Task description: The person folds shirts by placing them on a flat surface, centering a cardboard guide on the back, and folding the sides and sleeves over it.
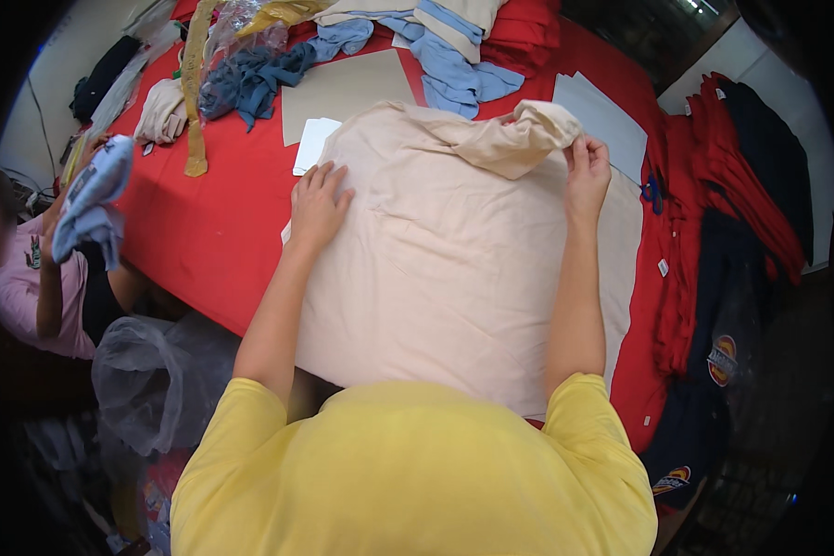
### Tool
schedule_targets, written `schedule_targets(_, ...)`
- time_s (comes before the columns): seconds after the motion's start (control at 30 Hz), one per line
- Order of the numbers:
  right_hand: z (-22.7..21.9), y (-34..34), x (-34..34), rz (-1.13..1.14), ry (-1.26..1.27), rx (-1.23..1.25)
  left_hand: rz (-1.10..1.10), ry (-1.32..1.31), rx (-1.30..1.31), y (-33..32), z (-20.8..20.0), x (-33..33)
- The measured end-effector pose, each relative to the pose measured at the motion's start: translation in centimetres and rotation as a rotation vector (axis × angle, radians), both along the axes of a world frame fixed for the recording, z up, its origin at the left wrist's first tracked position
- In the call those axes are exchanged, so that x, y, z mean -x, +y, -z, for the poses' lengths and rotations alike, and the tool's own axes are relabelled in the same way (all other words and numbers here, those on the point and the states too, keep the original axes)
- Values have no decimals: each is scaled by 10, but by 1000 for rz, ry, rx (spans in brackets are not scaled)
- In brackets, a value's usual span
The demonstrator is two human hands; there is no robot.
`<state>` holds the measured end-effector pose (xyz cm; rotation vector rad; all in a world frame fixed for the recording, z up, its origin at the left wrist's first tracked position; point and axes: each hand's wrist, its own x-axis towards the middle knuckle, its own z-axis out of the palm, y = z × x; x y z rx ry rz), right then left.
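A cream garment [426, 250] lies spread over the table in front of me, its near edge reaching my body. My left hand [320, 206] rests flat on its left edge with the fingers stretched out. At the far right corner, my right hand [587, 171] pinches the bunched, folded-over end [528, 139] of the same garment, slightly raised. White cards [316, 144] lie just beyond my left fingertips. A grey-beige sheet of board [347, 88] sits behind the garment, partly covered by it.
Blue garments [449, 69] and dark teal cloth [255, 79] lie along the far side of the red-covered table [190, 232]. Red garments [681, 241] are piled at right, near pale sheets [612, 120]. A person in pink [42, 287] holds blue cloth [93, 204] at left, near a clear plastic bag [148, 380].
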<state>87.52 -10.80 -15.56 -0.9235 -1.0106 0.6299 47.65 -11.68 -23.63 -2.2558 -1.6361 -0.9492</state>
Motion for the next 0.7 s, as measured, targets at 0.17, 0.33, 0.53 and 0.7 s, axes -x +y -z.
schedule_targets(0.17,-19,22,12,216,-858,223,10,-223,180,35,-13,13)
schedule_targets(0.33,24,18,76,-67,-1061,214,6,-283,207,69,-14,12)
schedule_targets(0.53,63,-1,115,36,-1331,172,-67,-777,265,77,-22,60)
schedule_targets(0.7,19,34,131,-35,-1363,254,-505,-804,42,-16,-50,178)
